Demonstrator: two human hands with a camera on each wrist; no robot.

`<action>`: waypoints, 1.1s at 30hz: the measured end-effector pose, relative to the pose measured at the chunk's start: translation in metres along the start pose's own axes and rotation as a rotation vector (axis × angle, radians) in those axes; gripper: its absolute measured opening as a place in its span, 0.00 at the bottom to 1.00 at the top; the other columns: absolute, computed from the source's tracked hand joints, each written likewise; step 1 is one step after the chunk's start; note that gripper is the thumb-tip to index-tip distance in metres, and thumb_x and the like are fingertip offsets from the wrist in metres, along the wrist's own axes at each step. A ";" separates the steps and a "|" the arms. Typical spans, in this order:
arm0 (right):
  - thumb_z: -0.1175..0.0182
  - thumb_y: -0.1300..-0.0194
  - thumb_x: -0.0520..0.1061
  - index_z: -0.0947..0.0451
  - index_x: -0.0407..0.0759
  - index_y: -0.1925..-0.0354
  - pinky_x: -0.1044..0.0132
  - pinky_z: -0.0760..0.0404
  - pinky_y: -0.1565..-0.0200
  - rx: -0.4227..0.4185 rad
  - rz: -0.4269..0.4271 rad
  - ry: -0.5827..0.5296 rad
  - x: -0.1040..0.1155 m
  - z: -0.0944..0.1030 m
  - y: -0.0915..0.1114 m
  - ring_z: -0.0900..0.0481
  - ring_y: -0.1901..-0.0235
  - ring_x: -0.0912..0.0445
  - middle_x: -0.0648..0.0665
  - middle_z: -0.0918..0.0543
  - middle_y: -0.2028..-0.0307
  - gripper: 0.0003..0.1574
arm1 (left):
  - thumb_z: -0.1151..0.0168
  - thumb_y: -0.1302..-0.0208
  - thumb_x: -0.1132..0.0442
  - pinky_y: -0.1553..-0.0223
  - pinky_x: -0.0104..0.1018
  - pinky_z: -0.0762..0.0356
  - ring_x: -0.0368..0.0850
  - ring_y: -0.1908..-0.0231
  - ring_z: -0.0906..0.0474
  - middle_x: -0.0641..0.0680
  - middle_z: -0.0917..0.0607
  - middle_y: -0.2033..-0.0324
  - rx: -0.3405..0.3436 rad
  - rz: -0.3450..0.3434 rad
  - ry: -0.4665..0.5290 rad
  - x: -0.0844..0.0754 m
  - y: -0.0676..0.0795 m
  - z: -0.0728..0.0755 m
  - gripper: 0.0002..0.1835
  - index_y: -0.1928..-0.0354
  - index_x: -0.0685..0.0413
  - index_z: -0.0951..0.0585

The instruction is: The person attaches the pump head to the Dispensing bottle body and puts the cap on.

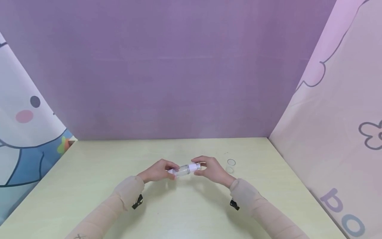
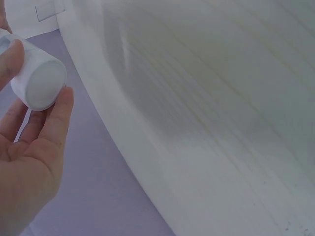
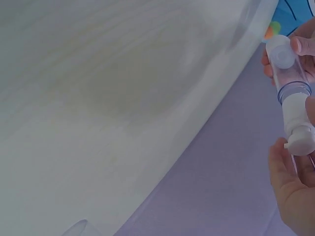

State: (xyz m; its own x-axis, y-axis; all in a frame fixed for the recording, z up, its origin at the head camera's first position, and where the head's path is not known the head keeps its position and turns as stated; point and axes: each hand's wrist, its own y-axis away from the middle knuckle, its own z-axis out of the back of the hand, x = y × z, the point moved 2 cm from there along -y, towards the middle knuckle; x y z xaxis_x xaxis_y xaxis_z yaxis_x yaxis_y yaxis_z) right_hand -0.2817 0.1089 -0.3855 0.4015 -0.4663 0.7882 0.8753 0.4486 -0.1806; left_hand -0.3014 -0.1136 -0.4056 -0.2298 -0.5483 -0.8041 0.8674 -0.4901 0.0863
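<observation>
A small clear pump bottle [image 1: 182,171] is held sideways above the table between both hands. My left hand [image 1: 157,170] grips its white base [image 2: 46,84], with thumb and fingers on opposite sides. At the other end, my right hand [image 1: 213,170] holds the white pump top [image 3: 297,115] between thumb and fingers. A short nozzle shows on that top in the right wrist view, along with a dark ring around the bottle's neck. Through the clear wall, a white disc [image 3: 284,57] is visible near the base.
On the pale table [image 1: 185,212], a clear cylindrical cap [image 1: 230,170] lies to the right of my right hand. A purple panel [image 1: 173,73] stands behind the table, and printed cloth walls [image 1: 334,126] rise at both sides.
</observation>
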 end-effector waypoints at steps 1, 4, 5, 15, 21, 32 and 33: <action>0.35 0.49 0.34 0.25 0.36 0.49 0.60 0.23 0.51 -0.005 0.002 0.004 0.000 0.000 0.000 0.23 0.50 0.44 0.39 0.22 0.49 0.26 | 0.33 0.49 0.66 0.54 0.43 0.26 0.47 0.56 0.24 0.56 0.19 0.52 -0.002 0.002 0.000 0.000 0.000 0.000 0.19 0.52 0.57 0.20; 0.35 0.49 0.34 0.24 0.38 0.50 0.60 0.23 0.52 -0.009 0.013 0.029 0.000 0.001 0.001 0.23 0.50 0.44 0.40 0.21 0.50 0.24 | 0.34 0.49 0.67 0.54 0.43 0.27 0.47 0.56 0.24 0.56 0.19 0.52 -0.003 0.006 0.008 0.000 0.001 -0.001 0.19 0.52 0.57 0.20; 0.35 0.48 0.34 0.24 0.38 0.50 0.60 0.23 0.52 -0.008 0.016 0.037 0.000 0.000 0.001 0.22 0.50 0.45 0.41 0.21 0.50 0.24 | 0.34 0.49 0.67 0.54 0.43 0.27 0.46 0.56 0.24 0.56 0.19 0.52 -0.004 0.009 0.008 0.000 0.001 -0.001 0.19 0.52 0.57 0.20; 0.36 0.47 0.33 0.23 0.38 0.52 0.63 0.22 0.54 -0.009 0.035 0.038 0.002 -0.001 0.003 0.21 0.52 0.46 0.40 0.19 0.53 0.21 | 0.34 0.49 0.66 0.54 0.42 0.27 0.45 0.57 0.24 0.55 0.19 0.53 -0.002 0.013 0.006 0.002 0.001 -0.002 0.19 0.52 0.58 0.20; 0.37 0.47 0.34 0.23 0.37 0.52 0.65 0.22 0.55 -0.007 0.015 0.025 0.001 -0.001 0.002 0.21 0.52 0.45 0.39 0.19 0.54 0.21 | 0.34 0.49 0.67 0.55 0.41 0.27 0.46 0.57 0.24 0.57 0.19 0.52 -0.003 -0.002 0.008 -0.001 0.002 -0.001 0.19 0.52 0.59 0.20; 0.37 0.46 0.34 0.23 0.33 0.52 0.64 0.21 0.56 -0.012 -0.034 -0.019 0.000 -0.001 0.001 0.21 0.52 0.43 0.37 0.19 0.55 0.20 | 0.34 0.49 0.67 0.54 0.42 0.27 0.46 0.56 0.24 0.57 0.19 0.52 -0.010 0.005 0.012 -0.002 0.003 -0.001 0.19 0.52 0.58 0.20; 0.37 0.45 0.35 0.23 0.33 0.52 0.64 0.21 0.56 -0.012 -0.036 -0.021 0.000 -0.002 0.001 0.21 0.52 0.43 0.37 0.19 0.55 0.20 | 0.34 0.49 0.67 0.53 0.42 0.27 0.46 0.56 0.24 0.57 0.19 0.52 -0.014 0.014 0.012 -0.002 0.003 -0.001 0.19 0.52 0.58 0.20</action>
State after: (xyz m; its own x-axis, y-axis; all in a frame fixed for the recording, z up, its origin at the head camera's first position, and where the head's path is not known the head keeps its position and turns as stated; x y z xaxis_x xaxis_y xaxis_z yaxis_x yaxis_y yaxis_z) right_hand -0.2801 0.1083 -0.3868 0.3642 -0.4657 0.8066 0.8923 0.4226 -0.1589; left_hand -0.2979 -0.1134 -0.4045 -0.2126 -0.5468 -0.8098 0.8765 -0.4730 0.0893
